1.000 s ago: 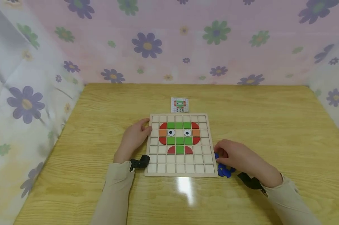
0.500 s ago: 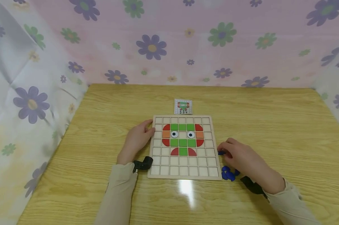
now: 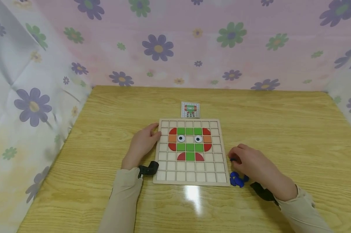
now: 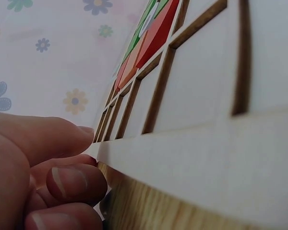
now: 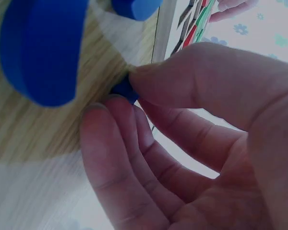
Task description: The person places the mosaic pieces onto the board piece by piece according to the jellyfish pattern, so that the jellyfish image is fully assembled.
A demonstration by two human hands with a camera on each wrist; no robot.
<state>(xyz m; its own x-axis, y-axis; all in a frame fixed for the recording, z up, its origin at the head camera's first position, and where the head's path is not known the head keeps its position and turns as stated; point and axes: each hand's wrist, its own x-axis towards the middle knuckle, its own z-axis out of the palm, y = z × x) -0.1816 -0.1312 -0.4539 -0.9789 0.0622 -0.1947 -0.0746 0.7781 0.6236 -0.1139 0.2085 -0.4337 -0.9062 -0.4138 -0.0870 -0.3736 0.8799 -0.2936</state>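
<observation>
My left hand [image 3: 142, 142] rests at the left edge of a wooden grid board [image 3: 168, 184], with thumb and index fingertips right at the rim. In the left wrist view the other fingers lie loosely bent beside that edge. Beside the board's right edge, my right hand [image 3: 249, 165] pinches a small blue piece [image 5: 124, 89] between thumb and fingertips, low over the table. Several loose blue pieces [image 3: 236, 180] with curved edges lie just nearer than it. Green squares [image 3: 190, 147], red rounded pieces [image 3: 206, 131], orange squares [image 3: 207, 139] and two eye discs [image 3: 181, 138] fill cells of the board.
A small printed card [image 3: 190, 110] with a matching coloured pattern lies behind the board's far edge. The wood-grain table [image 3: 120, 106] extends around it. Flower-patterned cloth [image 3: 179, 42] hangs at the back and sides.
My right hand has drawn slightly away from the loose blue pieces, with one blue piece between its fingertips. The left hand keeps its place at the board; the head view has shifted slightly.
</observation>
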